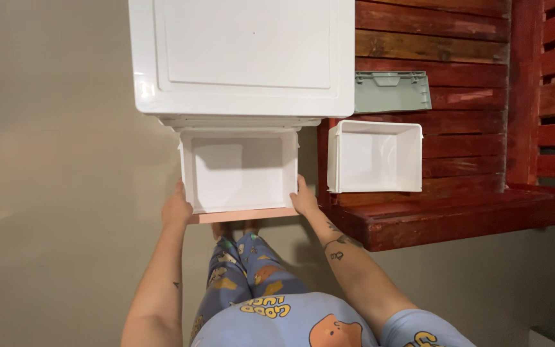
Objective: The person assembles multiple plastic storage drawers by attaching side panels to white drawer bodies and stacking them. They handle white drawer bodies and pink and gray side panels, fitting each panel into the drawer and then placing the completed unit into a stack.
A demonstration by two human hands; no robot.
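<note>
Pink-fronted white drawer (239, 172), half out of the white cabinet (242, 58), is gripped level at both sides by left hand (176, 209) and right hand (304, 199).

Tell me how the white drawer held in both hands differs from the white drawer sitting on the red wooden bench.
The held drawer has a pink front edge; the bench drawer shows white all round. The held drawer sits partly inside the white cabinet, gripped by the left hand and right hand; the bench drawer lies apart on the red bench, untouched. Both are empty, open-topped and boxy.
</note>
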